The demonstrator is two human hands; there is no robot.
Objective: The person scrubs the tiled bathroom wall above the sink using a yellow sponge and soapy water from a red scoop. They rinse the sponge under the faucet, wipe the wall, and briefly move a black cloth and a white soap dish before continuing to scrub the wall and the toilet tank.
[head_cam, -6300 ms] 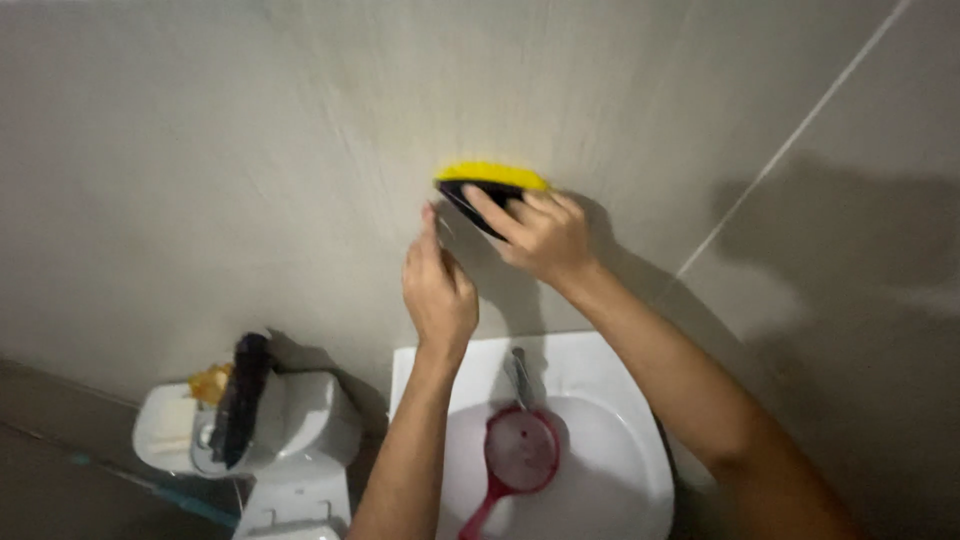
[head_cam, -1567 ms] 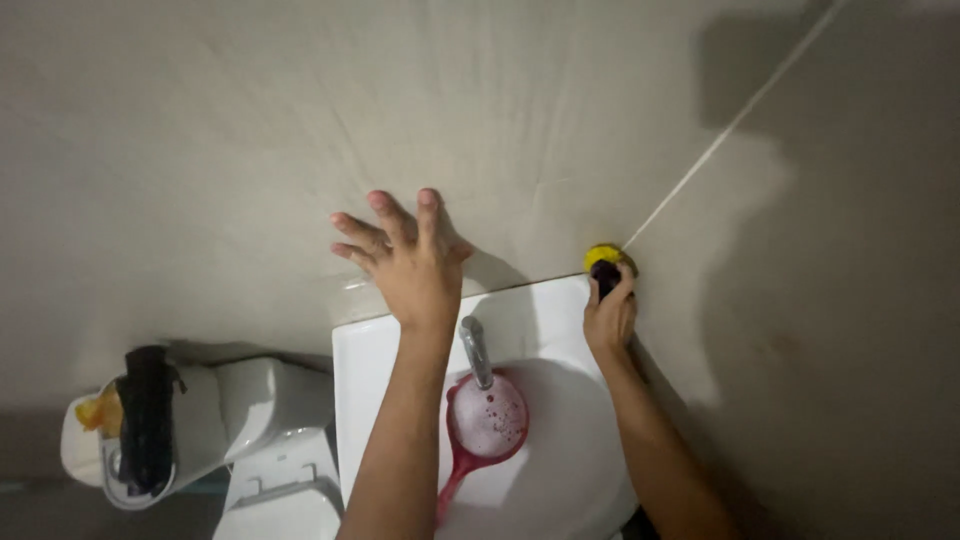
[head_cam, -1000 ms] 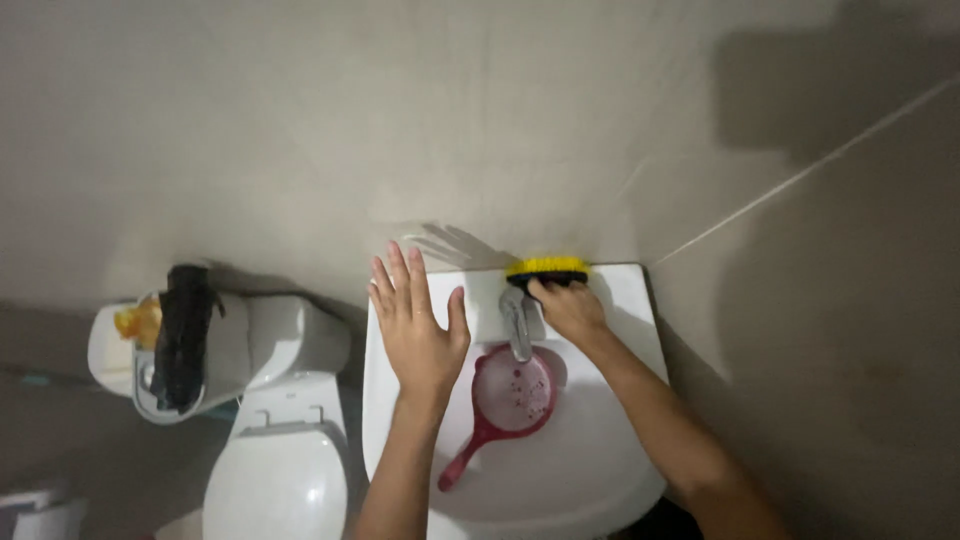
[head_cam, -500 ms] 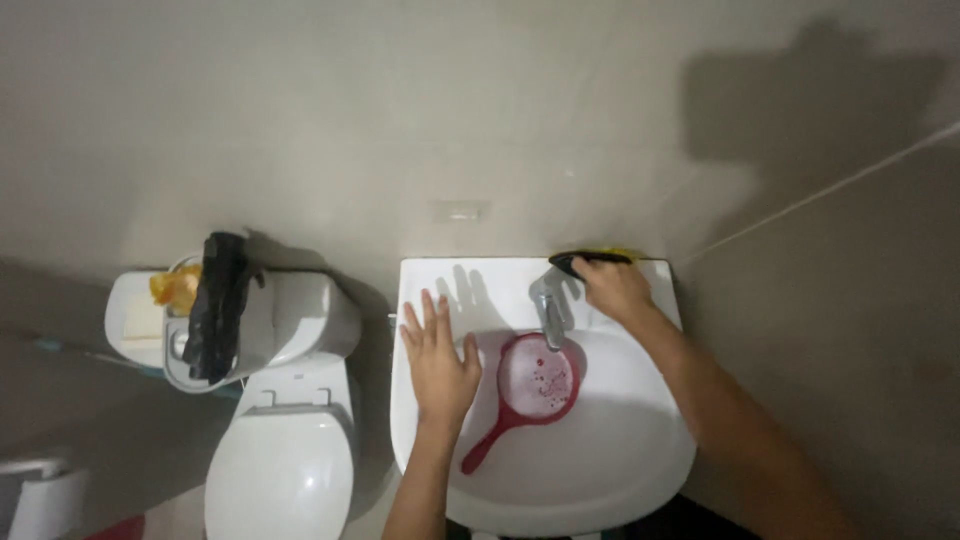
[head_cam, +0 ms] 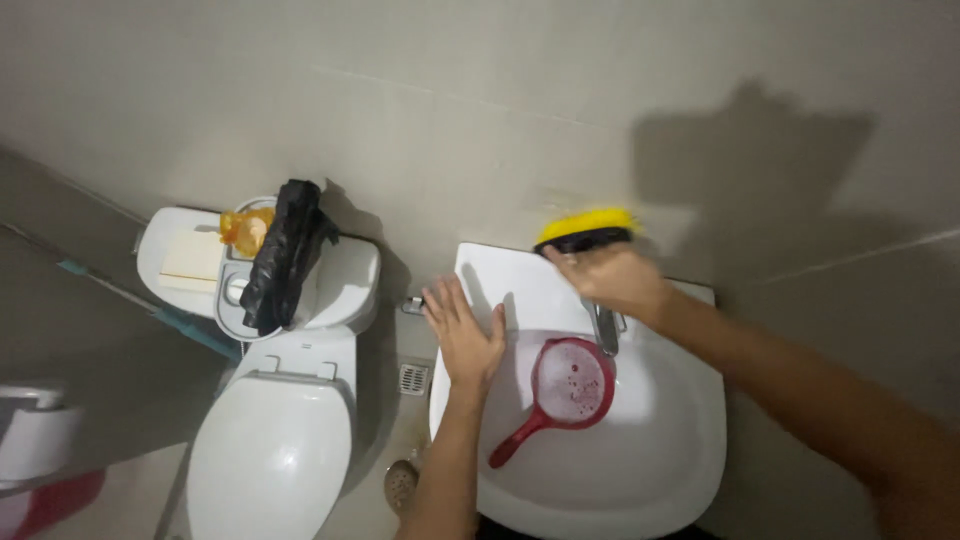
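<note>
My right hand (head_cam: 612,279) grips a yellow and black scrub brush (head_cam: 586,228), pressed to the grey tiled wall just above the back edge of the white sink (head_cam: 660,470). My left hand (head_cam: 464,334) lies flat with fingers spread on the sink's left rim. A red plastic scoop (head_cam: 560,392) with suds in it sits in the basin, its handle pointing to the lower left. The metal tap (head_cam: 605,328) stands just below my right hand.
A white toilet (head_cam: 275,440) with the lid down stands left of the sink. On its tank lie a black bag (head_cam: 283,255), an orange item (head_cam: 245,229) and a pale bar (head_cam: 193,258). A floor drain (head_cam: 413,378) sits between toilet and sink. My foot (head_cam: 401,485) shows below.
The view has dropped from the wall to the sink. My right hand has carried the brush down the wall to the sink's back edge and now leftward; my left hand has come off the wall onto the rim.
</note>
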